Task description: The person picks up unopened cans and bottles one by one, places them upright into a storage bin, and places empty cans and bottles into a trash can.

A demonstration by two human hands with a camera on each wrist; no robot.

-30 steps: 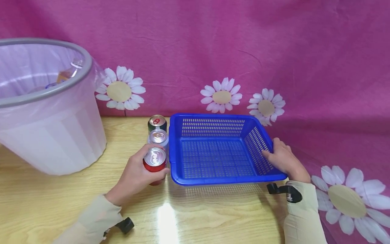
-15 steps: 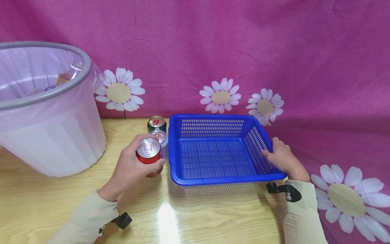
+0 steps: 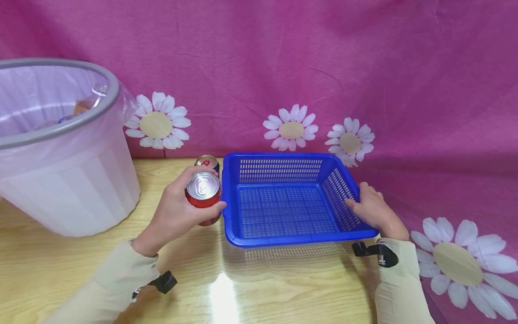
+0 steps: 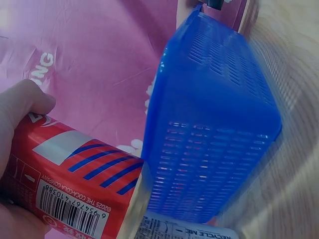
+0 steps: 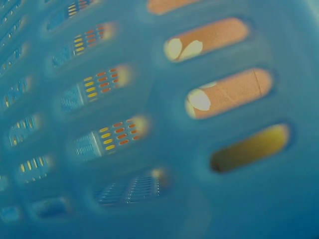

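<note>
My left hand (image 3: 171,213) grips a red Coca-Cola can (image 3: 203,188), fingers behind it and thumb in front. The can is held up beside the left rim of a blue plastic basket (image 3: 299,239), its silver top facing up. In the left wrist view its bottom edge overlaps a pale silver can (image 4: 187,231) marked "RECYCLE ME", which is hidden behind it in the head view. Past my fingertips stands a dark can (image 3: 207,160) with a red tab. My right hand (image 3: 376,211) holds the basket's right rim, thumb inside. The basket holds nothing.
A white bin (image 3: 77,189) with a grey rim and a plastic liner stands at the left, some litter inside. Behind the wooden table (image 3: 259,288) hangs a pink cloth (image 3: 243,67) with white daisies. Basket mesh fills the right wrist view.
My left hand has lifted the red can off its place in front, drawn it left, then moved it back right and farther away, now covering the silver can. The right hand stays on the basket.
</note>
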